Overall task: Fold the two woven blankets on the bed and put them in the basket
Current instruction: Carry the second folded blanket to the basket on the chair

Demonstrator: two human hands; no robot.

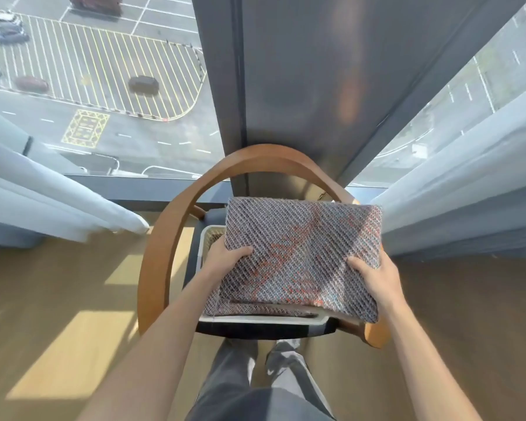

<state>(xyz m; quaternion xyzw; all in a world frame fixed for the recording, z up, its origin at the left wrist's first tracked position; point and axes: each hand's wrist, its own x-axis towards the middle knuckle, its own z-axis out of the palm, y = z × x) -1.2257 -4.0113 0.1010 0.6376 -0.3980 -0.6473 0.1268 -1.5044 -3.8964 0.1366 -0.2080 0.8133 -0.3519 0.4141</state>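
A folded woven blanket [301, 253], grey with orange-red patches, is held flat over a white-rimmed basket [205, 235] that stands on a chair seat. My left hand [225, 258] grips the blanket's left edge, thumb on top. My right hand [372, 276] grips its right edge the same way. The blanket covers most of the basket; only the rim at the left and front shows, with a strip of similar woven fabric [255, 311] just inside the front rim. The bed is out of view.
The basket sits on a chair with a curved wooden back [170, 238]. Behind it are a floor-to-ceiling window and a dark pillar [286, 86]. White curtains [43, 192] hang left and right. Wooden floor surrounds the chair; my legs are below.
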